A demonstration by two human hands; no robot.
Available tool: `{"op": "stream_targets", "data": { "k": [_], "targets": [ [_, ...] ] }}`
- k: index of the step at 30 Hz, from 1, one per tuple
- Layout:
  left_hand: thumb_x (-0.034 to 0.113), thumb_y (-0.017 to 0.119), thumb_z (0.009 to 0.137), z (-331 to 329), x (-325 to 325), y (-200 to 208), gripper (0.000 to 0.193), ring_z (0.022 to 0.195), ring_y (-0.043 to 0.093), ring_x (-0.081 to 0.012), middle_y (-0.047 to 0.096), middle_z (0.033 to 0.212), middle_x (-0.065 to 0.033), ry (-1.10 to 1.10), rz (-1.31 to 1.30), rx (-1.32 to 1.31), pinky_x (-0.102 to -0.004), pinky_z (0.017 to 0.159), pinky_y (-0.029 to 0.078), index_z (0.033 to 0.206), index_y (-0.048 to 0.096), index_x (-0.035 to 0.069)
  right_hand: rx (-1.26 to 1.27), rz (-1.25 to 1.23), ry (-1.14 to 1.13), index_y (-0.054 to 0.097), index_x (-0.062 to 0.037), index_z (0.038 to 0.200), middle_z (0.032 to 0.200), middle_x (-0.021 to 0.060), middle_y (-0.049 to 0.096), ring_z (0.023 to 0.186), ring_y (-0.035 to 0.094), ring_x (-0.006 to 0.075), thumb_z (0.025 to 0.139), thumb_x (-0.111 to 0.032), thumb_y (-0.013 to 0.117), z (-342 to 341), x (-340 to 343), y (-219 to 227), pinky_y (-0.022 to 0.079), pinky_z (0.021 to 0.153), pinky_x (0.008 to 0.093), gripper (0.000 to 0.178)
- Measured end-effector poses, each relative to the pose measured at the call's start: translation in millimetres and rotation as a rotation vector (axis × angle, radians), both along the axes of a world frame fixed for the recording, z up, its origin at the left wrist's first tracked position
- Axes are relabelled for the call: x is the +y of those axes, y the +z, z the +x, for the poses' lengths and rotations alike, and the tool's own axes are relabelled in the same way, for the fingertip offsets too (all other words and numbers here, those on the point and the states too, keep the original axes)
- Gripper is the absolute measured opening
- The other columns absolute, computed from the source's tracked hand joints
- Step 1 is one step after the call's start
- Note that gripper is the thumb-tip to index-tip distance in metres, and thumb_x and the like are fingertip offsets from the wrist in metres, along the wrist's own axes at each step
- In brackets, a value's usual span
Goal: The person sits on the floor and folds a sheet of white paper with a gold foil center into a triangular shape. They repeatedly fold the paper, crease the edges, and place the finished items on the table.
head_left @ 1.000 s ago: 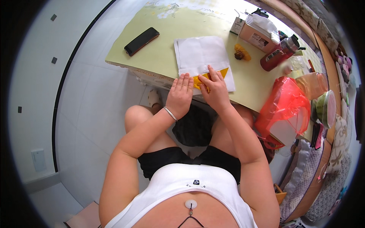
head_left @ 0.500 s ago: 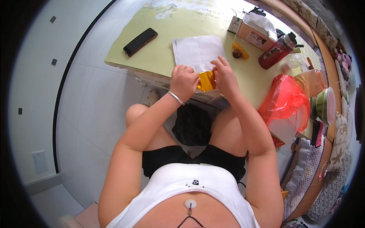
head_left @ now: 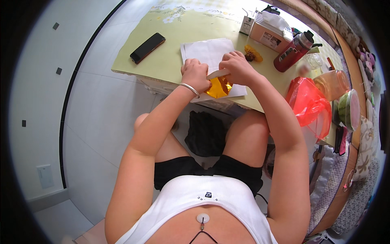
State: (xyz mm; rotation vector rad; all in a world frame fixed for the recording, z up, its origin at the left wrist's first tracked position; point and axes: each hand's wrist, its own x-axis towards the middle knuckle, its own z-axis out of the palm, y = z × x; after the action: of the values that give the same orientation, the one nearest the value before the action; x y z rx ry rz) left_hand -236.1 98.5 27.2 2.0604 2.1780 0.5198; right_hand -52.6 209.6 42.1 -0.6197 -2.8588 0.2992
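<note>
A shiny gold foil sheet (head_left: 219, 88) lies between my hands at the table's near edge, over white paper. Along its upper side, a narrow pale strip (head_left: 218, 74) spans from one hand to the other; whether it is the foil's folded back or a separate piece I cannot tell. My left hand (head_left: 195, 76) is closed, pinching the foil and strip at their left end. My right hand (head_left: 238, 66) is closed over the strip's right end, its fingertips partly hidden. Beneath and beyond both hands are white paper sheets (head_left: 207, 49) on the pale green table.
A black phone (head_left: 148, 47) lies to the left. Right of the paper are a yellow flower-like item (head_left: 253, 53), a tissue box (head_left: 269, 35) and a red bottle (head_left: 291, 53). Farther right stand a red plastic bag (head_left: 306, 103), a clear tub (head_left: 334, 84) and a cut watermelon (head_left: 348, 110).
My right hand has gone from spread fingers to a closed grip. The pale strip now shows between the hands, the foil looks more creased, and white paper shows at its lower right.
</note>
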Motion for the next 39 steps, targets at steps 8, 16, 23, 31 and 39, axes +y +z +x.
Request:
{"op": "stream_targets", "data": {
  "k": [8, 16, 23, 31, 39],
  "targets": [
    [0.012, 0.064, 0.08, 16.0, -18.1, -27.8, 0.009, 0.075, 0.067, -0.0295, 0.063, 0.081, -0.0098, -0.306, 0.375, 0.063, -0.0454, 0.071, 0.054, 0.073, 0.062, 0.007, 0.046, 0.41, 0.141, 0.069, -0.012, 0.081, 0.088, -0.0018, 0.068, 0.096, 0.063, 0.018, 0.081, -0.013, 0.065, 16.0, -12.1, -33.7, 0.045, 0.101, 0.0365, 0.003],
    [0.01, 0.054, 0.09, 10.7, -59.7, -42.2, 0.04, 0.127, 0.061, -0.0353, 0.063, 0.132, -0.0267, -0.312, 0.346, 0.261, -0.0451, 0.109, 0.045, 0.124, 0.063, -0.01, -0.068, 0.117, -0.055, 0.045, -0.0063, 0.15, 0.159, 0.0082, 0.041, 0.15, 0.034, 0.023, 0.101, -0.034, 0.054, 58.5, -45.7, -42.4, 0.015, 0.127, 0.0457, 0.057],
    [0.006, 0.061, 0.084, -6.3, -73.6, -51.4, 0.039, 0.124, 0.062, -0.0359, 0.066, 0.128, -0.0241, -0.259, 0.426, 0.2, -0.046, 0.11, 0.046, 0.121, 0.066, -0.008, -0.061, 0.041, -0.142, 0.041, -0.0072, 0.153, 0.162, 0.0086, 0.037, 0.151, 0.03, 0.0237, 0.101, -0.035, 0.054, 70.9, -47.4, -48.0, 0.015, 0.127, 0.0481, 0.06],
    [0.001, 0.069, 0.081, -12.4, -72.9, -36.3, 0.021, 0.099, 0.069, -0.0321, 0.074, 0.104, -0.0135, -0.225, 0.548, -0.08, -0.0425, 0.09, 0.053, 0.102, 0.074, 0.002, 0.016, 0.075, -0.165, 0.065, -0.0078, 0.125, 0.139, 0.0067, 0.061, 0.134, 0.052, 0.0244, 0.091, -0.022, 0.064, 62.4, -63.3, -22.4, 0.028, 0.122, 0.0521, 0.037],
    [-0.002, 0.071, 0.085, -23.1, -66.7, -37.3, 0.018, 0.078, 0.07, -0.0214, 0.074, 0.092, -0.0105, -0.106, 0.468, -0.513, -0.0315, 0.07, 0.055, 0.102, 0.075, 0.002, 0.496, -0.187, -0.213, 0.074, -0.01, 0.111, 0.102, 0.0096, 0.075, 0.096, 0.071, 0.0279, 0.092, -0.011, 0.066, 43.1, -72.9, -36.9, 0.056, 0.088, 0.0388, 0.021]
  ]
}}
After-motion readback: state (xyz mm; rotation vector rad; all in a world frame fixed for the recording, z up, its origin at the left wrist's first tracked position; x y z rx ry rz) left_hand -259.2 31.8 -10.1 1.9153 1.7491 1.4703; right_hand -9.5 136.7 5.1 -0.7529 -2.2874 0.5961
